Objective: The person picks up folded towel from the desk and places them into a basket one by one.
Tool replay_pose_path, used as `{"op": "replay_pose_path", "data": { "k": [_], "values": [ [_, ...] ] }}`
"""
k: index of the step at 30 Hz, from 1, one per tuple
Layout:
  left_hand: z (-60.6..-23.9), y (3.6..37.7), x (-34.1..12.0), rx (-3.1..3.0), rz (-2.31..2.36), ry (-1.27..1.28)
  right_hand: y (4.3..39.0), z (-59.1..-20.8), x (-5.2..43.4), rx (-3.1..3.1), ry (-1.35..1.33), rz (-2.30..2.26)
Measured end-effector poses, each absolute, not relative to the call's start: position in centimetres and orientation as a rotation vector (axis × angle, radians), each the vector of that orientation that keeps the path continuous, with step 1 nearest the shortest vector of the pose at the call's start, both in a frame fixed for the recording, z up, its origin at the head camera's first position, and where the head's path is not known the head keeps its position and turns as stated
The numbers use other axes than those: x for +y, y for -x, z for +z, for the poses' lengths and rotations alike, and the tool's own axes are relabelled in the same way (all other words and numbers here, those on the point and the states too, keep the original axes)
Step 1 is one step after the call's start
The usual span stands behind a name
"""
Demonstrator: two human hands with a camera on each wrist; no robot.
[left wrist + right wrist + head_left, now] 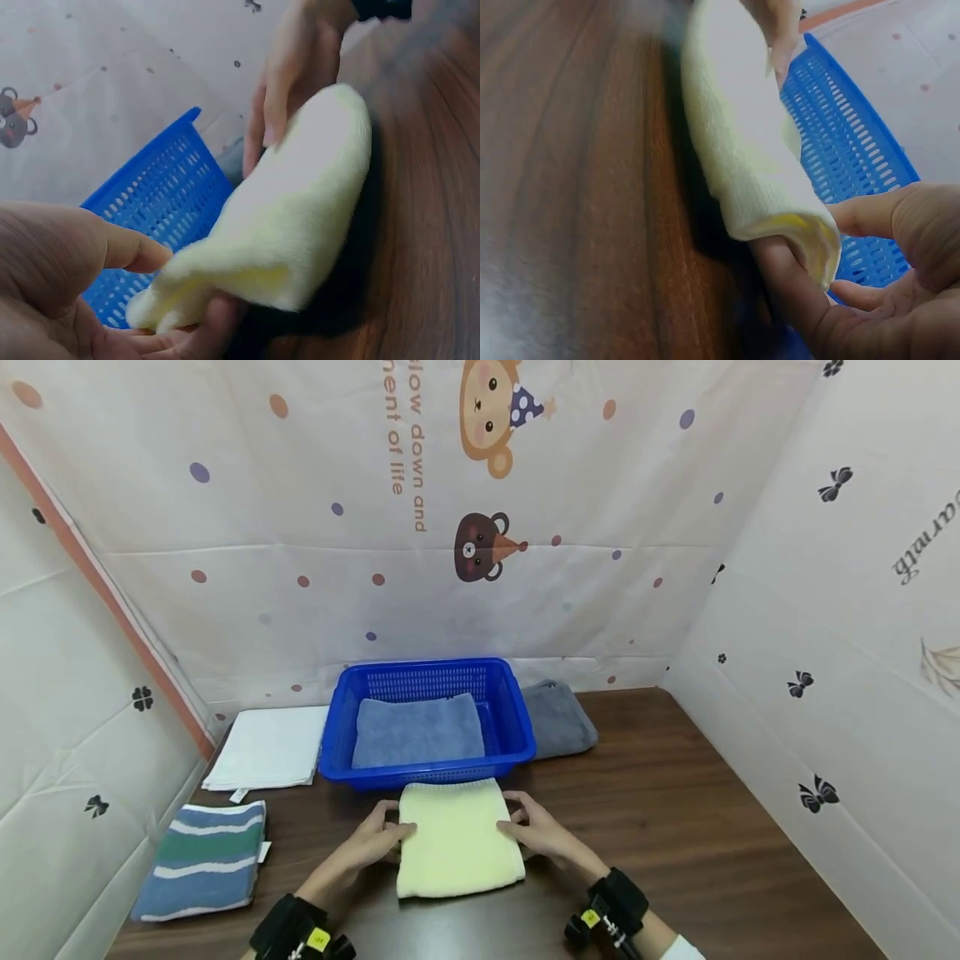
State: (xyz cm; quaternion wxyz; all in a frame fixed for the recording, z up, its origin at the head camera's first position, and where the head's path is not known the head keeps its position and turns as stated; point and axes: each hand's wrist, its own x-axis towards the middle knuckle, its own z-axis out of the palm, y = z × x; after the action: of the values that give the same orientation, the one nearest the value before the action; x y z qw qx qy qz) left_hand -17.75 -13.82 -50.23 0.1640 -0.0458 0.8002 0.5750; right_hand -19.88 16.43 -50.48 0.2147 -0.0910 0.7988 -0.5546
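Note:
A folded pale yellow towel (459, 839) is held between both hands above the table, just in front of the blue basket (431, 770). My left hand (380, 833) pinches its left edge, thumb on top and fingers beneath. At the opposite edge my right hand (536, 828) grips it the same way. In the left wrist view the towel (300, 195) sags at its near end, its folded layers showing. The right wrist view shows fingers (787, 285) under the towel (742, 135). Inside the basket lies a folded blue-grey towel (418, 732).
Left of the basket lies a folded white towel (266, 747), with a striped blue, green and white towel (206, 860) nearer me. A grey towel (558, 720) sits against the basket's right side. Printed cloth walls (247, 610) border the dark wooden table (675, 827).

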Motion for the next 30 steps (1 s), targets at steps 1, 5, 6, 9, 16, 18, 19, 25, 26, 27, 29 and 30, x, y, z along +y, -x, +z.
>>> {"op": "replay_pose_path", "data": {
  "k": [1,5,6,9,16,18,19,25,26,27,29,30],
  "values": [
    [-50.2,17.8,-13.7,2.276,1.631,0.132,20.0,-50.5,16.4,2.212,0.251,-1.534],
    [-50.2,17.7,-13.6,2.325,1.577,0.132,20.7,-50.6,16.3,2.202,0.262,-1.529],
    [-50.1,17.6,-13.7,2.347,1.568,0.134,20.9,-50.6,16.2,2.199,0.263,-1.531],
    [-50.2,17.5,-13.9,2.370,1.563,0.128,21.4,-50.6,16.1,2.194,0.267,-1.534],
    [-50.4,17.5,-14.0,2.284,1.647,0.177,22.1,-50.5,16.2,2.196,0.178,-1.511],
    [-50.4,17.8,-14.0,2.247,1.673,0.230,22.3,-50.4,16.1,2.198,0.140,-1.507],
    [-50.5,18.0,-14.1,2.233,1.682,0.252,22.4,-50.3,16.1,2.200,0.126,-1.504],
    [-50.2,19.3,-13.7,2.233,1.682,0.223,23.6,-49.8,15.1,2.218,0.126,-1.484],
    [-50.0,19.4,-13.6,2.240,1.685,0.206,23.7,-49.6,15.0,2.221,0.148,-1.476],
    [-49.8,19.3,-13.5,2.245,1.688,0.178,23.6,-49.5,15.0,2.217,0.179,-1.466],
    [-49.5,18.9,-13.5,2.256,1.703,0.142,23.1,-49.0,15.1,2.217,0.254,-1.432],
    [-49.2,18.5,-13.5,2.257,1.710,0.127,22.7,-48.7,15.3,2.231,0.308,-1.404]
  ]
}}
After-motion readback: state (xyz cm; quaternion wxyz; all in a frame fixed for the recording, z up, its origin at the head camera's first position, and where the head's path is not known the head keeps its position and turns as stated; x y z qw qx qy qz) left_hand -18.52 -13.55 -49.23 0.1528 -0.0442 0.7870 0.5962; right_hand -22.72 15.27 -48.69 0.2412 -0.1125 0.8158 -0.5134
